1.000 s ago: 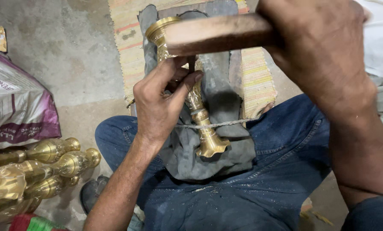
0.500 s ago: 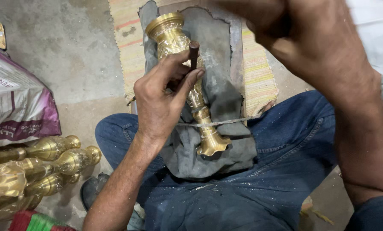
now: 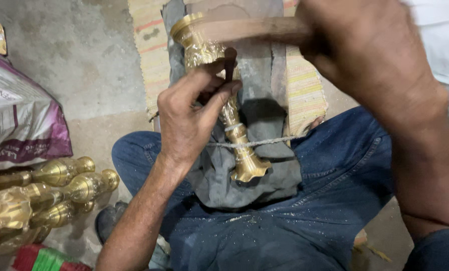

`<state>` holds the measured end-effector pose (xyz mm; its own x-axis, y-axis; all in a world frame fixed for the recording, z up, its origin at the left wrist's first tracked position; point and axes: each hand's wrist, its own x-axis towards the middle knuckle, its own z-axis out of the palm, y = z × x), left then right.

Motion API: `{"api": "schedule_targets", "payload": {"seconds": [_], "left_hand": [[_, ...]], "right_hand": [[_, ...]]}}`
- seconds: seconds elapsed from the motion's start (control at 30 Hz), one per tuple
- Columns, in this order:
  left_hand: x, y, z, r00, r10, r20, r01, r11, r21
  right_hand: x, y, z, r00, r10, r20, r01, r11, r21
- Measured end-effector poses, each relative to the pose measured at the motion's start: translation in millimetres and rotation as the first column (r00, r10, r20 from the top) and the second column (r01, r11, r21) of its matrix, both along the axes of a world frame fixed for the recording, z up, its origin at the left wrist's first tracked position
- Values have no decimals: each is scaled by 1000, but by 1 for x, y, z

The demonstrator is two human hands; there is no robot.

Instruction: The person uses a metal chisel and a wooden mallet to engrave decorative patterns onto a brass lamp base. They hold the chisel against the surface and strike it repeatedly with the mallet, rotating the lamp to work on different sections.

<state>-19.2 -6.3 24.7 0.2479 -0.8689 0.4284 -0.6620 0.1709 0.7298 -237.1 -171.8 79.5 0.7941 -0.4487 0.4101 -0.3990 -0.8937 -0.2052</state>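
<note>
Gleaming ornate brass vase [image 3: 219, 90], cord-bound

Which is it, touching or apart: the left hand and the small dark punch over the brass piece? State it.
Touching. The head view shows the left hand pinching the dark punch between thumb and fingers, its tip set toward the brass piece.

We are looking down on a grey concrete floor [image 3: 84, 70], stained and gritty. A striped woven mat [image 3: 149, 55] is lying on it at twelve o'clock. A plastic sack [image 3: 19, 125], white with a purple band, is resting at nine o'clock. Brass turned pieces [image 3: 59, 193] are lying heaped at eight o'clock, touching one another. A red and green bundle [image 3: 44, 258] is showing at seven o'clock. A dark shoe [image 3: 109, 223] is resting just beside the brass pieces.
</note>
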Motion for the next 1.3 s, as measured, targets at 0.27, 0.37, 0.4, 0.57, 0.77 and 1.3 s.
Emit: {"api": "schedule_targets", "payload": {"seconds": [0.27, 0.37, 0.4, 0.57, 0.77, 1.3], "left_hand": [[0, 2, 4, 1000, 0, -4, 0, 1000, 12], [1, 1, 3, 1000, -4, 6, 4, 1000, 19], [1, 1, 2, 1000, -7, 9, 7, 1000, 14], [0, 2, 1, 1000, -5, 26, 5, 1000, 11], [1, 3, 3, 1000, -13, 9, 12, 999, 32], [2, 6, 0, 999, -34, 24, 33, 999, 26]], "right_hand": [[2, 4, 2, 998, -44, -52, 31, 972, -234], [1, 4, 2, 991, -134, -10, 131, 951, 281], [0, 5, 3, 995, -97, -33, 98, 995, 28], [-1, 5, 2, 1000, -17, -17, 14, 991, -131], [-5, 9, 4, 993, -38, -110, -20, 872, -488], [-3, 10, 9, 999, 42, 18, -41, 998, -54]]}}
